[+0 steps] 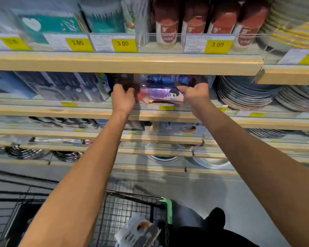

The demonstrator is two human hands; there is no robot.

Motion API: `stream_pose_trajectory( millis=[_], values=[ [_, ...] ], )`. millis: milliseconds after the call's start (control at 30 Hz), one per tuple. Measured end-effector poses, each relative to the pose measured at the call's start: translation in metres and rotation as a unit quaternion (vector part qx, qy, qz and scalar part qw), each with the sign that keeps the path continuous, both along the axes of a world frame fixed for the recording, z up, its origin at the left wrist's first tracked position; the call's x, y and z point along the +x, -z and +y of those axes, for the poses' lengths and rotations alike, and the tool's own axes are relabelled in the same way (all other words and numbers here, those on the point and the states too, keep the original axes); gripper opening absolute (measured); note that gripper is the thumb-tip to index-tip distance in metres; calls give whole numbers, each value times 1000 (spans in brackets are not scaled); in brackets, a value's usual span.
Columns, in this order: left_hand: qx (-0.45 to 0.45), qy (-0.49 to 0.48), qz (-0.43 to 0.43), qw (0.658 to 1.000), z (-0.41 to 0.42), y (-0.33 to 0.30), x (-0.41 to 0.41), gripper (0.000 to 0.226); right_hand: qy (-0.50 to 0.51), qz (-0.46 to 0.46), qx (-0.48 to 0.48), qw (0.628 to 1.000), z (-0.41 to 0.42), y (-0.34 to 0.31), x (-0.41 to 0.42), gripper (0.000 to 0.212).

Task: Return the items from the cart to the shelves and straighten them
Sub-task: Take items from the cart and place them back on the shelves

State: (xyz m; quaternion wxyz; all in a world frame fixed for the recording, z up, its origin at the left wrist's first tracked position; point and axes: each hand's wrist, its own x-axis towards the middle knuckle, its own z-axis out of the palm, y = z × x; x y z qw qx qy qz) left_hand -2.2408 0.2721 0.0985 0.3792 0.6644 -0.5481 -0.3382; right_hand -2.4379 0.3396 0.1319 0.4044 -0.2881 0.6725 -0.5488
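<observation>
2 hands (123, 98) grip package (161, 94) ends on shelf (150, 114).

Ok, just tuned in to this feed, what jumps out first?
Two bare arms reach up the middle: the left hand and right hand grip either end of a colourful packet on the second shelf. Above, yellow 3.00 price tags line the top shelf edge. A wire cart with another packaged item sits at the bottom.
</observation>
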Motion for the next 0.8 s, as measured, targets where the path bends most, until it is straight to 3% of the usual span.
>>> stream_pose_trajectory(
  millis=[67,167,233,333,467,600,700,800],
  values=[
    [-12,32,42,999,12,1,2,17,-4,27,56,998,-15,7,-6,35],
    [-19,105,58,993,30,-2,0,21,-73,197,119,970,-18,23,-14,47],
    [-8,132,58,989,35,-3,0,26,-81,322,97,938,-16,37,-10,51],
    [15,136,53,989,37,-2,1,31,-72,374,42,924,-14,47,-5,50],
    [38,105,70,991,51,-8,-4,44,-15,347,19,938,-13,47,-1,54],
    [27,21,147,989,81,-3,5,45,96,320,-160,929,21,41,23,46],
    [43,-49,162,985,113,10,36,37,-21,242,-237,941,52,54,57,31],
    [94,-109,170,975,166,32,80,39,-178,189,-222,940,77,82,96,22]
  ],
)
